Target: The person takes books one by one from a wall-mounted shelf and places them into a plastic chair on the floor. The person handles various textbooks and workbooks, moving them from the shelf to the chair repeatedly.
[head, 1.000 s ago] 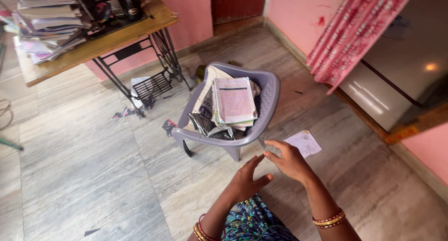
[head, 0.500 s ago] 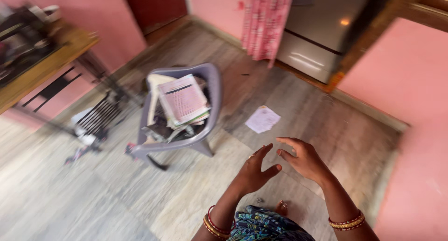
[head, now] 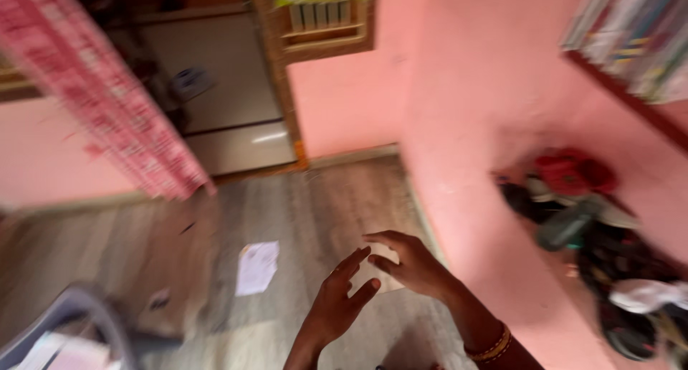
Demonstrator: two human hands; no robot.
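My left hand (head: 337, 302) and my right hand (head: 412, 266) hover close together over the floor, fingers spread, holding nothing. Between and below them a pale patch (head: 373, 273) shows on the floor; blur hides what it is. A white sheet of paper (head: 256, 267) lies on the grey floor to the left of my hands. The rim of the grey plastic chair (head: 79, 309) shows at the bottom left, with a stack of papers (head: 64, 356) just in view on it.
A pink wall (head: 494, 126) with a recessed shelf of dark and red items (head: 580, 205) fills the right. A pink curtain (head: 107, 105) hangs at the upper left beside a pale appliance (head: 229, 105). Books (head: 638, 33) stand on a shelf at the top right.
The view has swung to the right: the chair slid to the bottom left corner, and the pink wall and its shelves came in. My hands stayed together, open.
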